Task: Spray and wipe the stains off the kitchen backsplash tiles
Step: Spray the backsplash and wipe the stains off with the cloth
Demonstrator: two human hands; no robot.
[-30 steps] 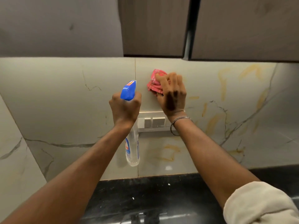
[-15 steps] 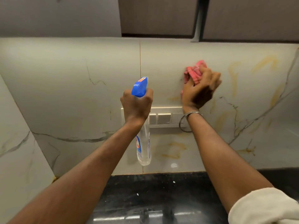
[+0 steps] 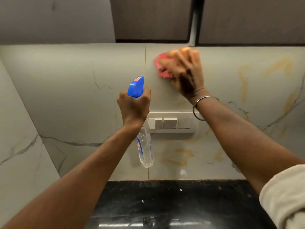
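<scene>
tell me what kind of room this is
Most likely a home kitchen: marble-look tiles form a backsplash under wall cabinets, with a black counter below and a switch panel on the wall.

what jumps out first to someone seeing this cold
The blurred right hand pressing a pink cloth against the backsplash tiles, upper centre. Then the blue-topped spray bottle gripped by the left hand, just left of the switch panel. Streaky orange stains mark the tiles below the panel and to the right.
</scene>
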